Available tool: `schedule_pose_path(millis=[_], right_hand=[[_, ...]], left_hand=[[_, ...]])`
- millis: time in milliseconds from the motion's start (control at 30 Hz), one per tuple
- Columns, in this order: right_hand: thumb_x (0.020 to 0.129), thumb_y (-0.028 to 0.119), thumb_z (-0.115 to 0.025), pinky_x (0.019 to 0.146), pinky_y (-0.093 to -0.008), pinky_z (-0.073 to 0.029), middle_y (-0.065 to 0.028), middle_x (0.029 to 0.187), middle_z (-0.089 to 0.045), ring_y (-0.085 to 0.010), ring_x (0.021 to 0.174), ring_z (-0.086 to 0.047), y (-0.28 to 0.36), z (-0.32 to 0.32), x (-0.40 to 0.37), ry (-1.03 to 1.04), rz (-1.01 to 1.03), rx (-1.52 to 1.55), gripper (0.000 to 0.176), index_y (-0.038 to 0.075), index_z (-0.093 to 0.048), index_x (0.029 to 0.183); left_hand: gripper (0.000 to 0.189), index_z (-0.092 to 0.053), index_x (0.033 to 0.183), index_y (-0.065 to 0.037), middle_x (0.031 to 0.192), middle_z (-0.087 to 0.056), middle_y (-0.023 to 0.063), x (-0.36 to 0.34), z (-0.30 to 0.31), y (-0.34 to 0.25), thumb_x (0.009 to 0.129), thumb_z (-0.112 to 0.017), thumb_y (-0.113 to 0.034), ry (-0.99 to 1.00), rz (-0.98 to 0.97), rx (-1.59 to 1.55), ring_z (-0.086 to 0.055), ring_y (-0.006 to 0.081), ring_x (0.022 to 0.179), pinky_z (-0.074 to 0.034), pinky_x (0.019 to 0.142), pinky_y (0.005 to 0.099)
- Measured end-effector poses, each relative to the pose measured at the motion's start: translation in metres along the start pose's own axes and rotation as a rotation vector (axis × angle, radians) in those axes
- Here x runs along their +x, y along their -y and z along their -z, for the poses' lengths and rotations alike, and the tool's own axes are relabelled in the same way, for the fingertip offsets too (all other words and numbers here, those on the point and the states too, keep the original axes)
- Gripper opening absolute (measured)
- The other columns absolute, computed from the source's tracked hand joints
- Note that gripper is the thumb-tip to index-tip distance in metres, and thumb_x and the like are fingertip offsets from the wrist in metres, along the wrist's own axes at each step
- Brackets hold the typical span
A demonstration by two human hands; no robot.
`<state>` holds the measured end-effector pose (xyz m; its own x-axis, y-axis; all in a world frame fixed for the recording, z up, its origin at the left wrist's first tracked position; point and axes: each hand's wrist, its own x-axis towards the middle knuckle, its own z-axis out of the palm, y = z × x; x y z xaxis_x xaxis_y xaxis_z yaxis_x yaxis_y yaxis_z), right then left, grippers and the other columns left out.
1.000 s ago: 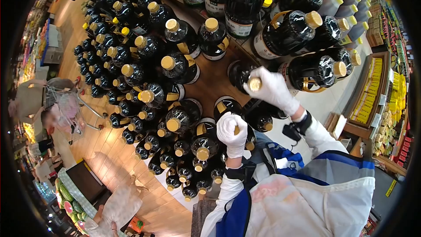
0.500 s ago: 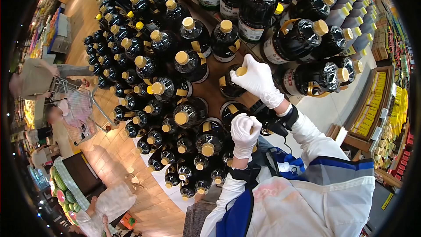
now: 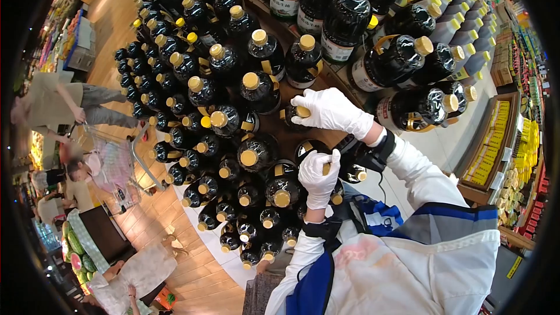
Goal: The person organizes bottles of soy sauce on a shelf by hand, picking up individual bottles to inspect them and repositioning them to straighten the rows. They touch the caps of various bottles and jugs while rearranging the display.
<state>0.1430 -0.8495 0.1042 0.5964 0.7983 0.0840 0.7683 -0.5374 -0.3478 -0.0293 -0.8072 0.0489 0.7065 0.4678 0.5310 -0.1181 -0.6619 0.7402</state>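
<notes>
Both my hands wear white gloves. My right hand [image 3: 335, 112] is closed round the gold cap of a dark soy sauce bottle [image 3: 290, 119], which stands beside the others on the brown display surface. Nearer my body, my left hand [image 3: 319, 178] is closed round the gold cap of another soy sauce bottle [image 3: 305, 149], its body partly hidden under the glove. Just left of my hands stand more large bottles, among them one soy sauce bottle [image 3: 256, 151] and, farther back, another soy sauce bottle [image 3: 303, 61] with a yellow handle band.
Smaller dark bottles [image 3: 192, 122] crowd the left side. Large bottles [image 3: 388, 64] and grey jugs with yellow caps [image 3: 458, 29] stand at the back right. A shopping cart [image 3: 119, 160] with people beside it is on the wooden floor at left. Stocked shelves [image 3: 496, 146] line the right.
My right hand has shifted left and down in view with the bottle cap in its grip. My left hand has moved slightly left. A person with the cart has moved at left.
</notes>
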Motion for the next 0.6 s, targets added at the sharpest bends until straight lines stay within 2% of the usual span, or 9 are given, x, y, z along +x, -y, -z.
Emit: schedule_pose_path(millis=[133,167,267,467,533,600], right_hand=[[0.084,0.041,-0.07,0.057,-0.0394,-0.055,-0.0118,0.068,-0.065,-0.0338,0.063,-0.067,-0.001,-0.021,0.012,-0.114,-0.091,0.114,0.034,0.009,-0.061,0.09],[0.085,0.04,-0.067,0.057,-0.0425,-0.055,-0.0159,0.066,-0.065,-0.0373,0.062,-0.066,0.005,-0.024,0.015,-0.152,-0.105,0.185,0.035,0.007,-0.057,0.087],[0.085,0.04,-0.067,0.057,-0.042,-0.055,-0.0161,0.067,-0.065,-0.0366,0.062,-0.067,0.02,-0.028,0.021,-0.181,-0.188,0.208,0.037,0.005,-0.057,0.086],[0.086,0.04,-0.066,0.058,-0.0408,-0.055,-0.0159,0.067,-0.066,-0.0359,0.063,-0.068,0.035,-0.03,0.021,-0.135,-0.246,0.225,0.036,0.005,-0.058,0.087],[0.086,0.042,-0.065,0.059,-0.0404,-0.056,-0.0151,0.067,-0.066,-0.0361,0.064,-0.068,0.043,-0.03,0.017,-0.053,-0.225,0.248,0.038,0.005,-0.058,0.088],[0.086,0.05,-0.066,0.06,-0.0411,-0.055,-0.0163,0.069,-0.067,-0.0365,0.068,-0.069,0.047,-0.031,0.016,-0.053,-0.207,0.289,0.047,0.004,-0.059,0.092]], left_hand=[[0.029,-0.055,0.07,-0.011,0.071,-0.06,0.0059,0.0,-0.003,0.004,0.077,-0.082,-0.003,-0.009,-0.005,-0.011,-0.063,0.0289,0.07,-0.054,0.071,0.0404],[0.029,-0.055,0.07,-0.011,0.071,-0.06,0.0061,-0.002,-0.006,0.006,0.077,-0.082,-0.003,-0.017,-0.014,0.004,-0.063,0.0291,0.07,-0.054,0.071,0.0405],[0.029,-0.053,0.07,-0.011,0.071,-0.06,0.0067,-0.006,-0.005,0.006,0.078,-0.079,-0.002,-0.03,-0.017,0.025,-0.063,0.0296,0.07,-0.054,0.069,0.0407],[0.024,-0.056,0.072,-0.008,0.074,-0.062,0.0088,-0.005,-0.002,0.003,0.08,-0.076,0.002,-0.022,-0.014,-0.001,-0.064,0.0317,0.073,-0.053,0.071,0.041],[0.023,-0.055,0.072,-0.007,0.074,-0.061,0.0095,-0.003,-0.003,0.004,0.08,-0.075,0.003,-0.018,-0.021,0.008,-0.063,0.032,0.073,-0.053,0.071,0.0413],[0.023,-0.055,0.073,-0.007,0.075,-0.061,0.0103,-0.004,0.0,0.003,0.08,-0.073,0.004,-0.006,-0.024,0.019,-0.063,0.0323,0.073,-0.052,0.07,0.0416]])
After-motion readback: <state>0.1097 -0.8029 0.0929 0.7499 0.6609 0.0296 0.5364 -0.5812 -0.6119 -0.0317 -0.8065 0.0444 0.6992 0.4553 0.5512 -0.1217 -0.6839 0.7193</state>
